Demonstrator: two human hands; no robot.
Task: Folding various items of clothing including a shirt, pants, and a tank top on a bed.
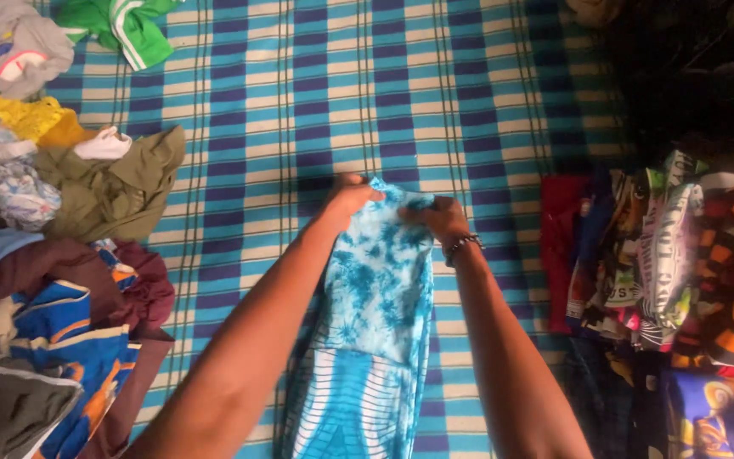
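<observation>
Both hands grip the far end of a blue-and-white tie-dye garment [375, 297] stretched along a striped bedsheet [299, 102]: the left hand [348, 200] closes on one corner, the right hand [445, 217], a beaded bracelet [462, 245] at its wrist, pinches the other. Left of the grip lies a heap of loose clothes [53, 238]; right of it, a row of folded clothes [664, 263].
</observation>
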